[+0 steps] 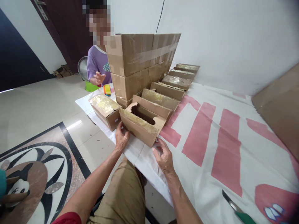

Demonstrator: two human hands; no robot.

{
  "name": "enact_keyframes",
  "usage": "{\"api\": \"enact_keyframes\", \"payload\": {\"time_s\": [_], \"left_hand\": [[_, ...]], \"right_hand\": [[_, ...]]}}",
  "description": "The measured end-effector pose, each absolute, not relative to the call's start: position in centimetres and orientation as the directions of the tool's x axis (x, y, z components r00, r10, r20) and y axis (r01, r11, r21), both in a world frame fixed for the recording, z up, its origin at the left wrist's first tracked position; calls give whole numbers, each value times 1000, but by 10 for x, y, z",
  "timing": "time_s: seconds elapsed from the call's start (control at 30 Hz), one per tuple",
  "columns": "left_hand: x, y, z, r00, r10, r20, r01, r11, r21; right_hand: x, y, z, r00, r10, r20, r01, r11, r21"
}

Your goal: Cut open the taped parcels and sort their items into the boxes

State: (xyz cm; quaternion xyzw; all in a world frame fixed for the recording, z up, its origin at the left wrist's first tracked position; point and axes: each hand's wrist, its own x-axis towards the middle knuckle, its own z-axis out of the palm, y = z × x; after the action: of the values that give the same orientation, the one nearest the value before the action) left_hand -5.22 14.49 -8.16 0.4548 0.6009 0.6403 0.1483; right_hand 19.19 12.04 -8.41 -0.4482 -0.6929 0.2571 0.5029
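An opened cardboard box [140,124] sits near the table's front edge, its flaps raised and its inside dark. My left hand [121,137] holds it at the near left corner, fingertips against the cardboard. At the near right corner, my right hand [164,157] has thumb and fingers on the box's lower edge, some fingertips hidden behind it. Just left of this box stands a smaller-looking closed box [105,109] with shiny tape on top. More opened boxes [161,99] run in a row behind the held one.
Stacked taped boxes [135,56] stand at the back left. A green-handled knife [238,208] lies on the red-and-white tablecloth [201,174]. A person in a purple shirt [95,62] is beyond the table, near a yellow-and-orange object [107,89]. A large cardboard piece [277,102] is at right.
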Motion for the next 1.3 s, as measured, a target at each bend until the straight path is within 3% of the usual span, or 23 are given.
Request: {"api": "enact_keyframes", "payload": {"time_s": [0.8, 1.3], "left_hand": [[-56, 144, -87, -574, 716, 398, 380, -197, 904], [-56, 147, -86, -549, 732, 404, 395, -198, 897]], "right_hand": [[196, 121, -81, -50, 899, 435, 334, 425, -841], [195, 125, -79, -37, 942, 335, 273, 332, -903]]}}
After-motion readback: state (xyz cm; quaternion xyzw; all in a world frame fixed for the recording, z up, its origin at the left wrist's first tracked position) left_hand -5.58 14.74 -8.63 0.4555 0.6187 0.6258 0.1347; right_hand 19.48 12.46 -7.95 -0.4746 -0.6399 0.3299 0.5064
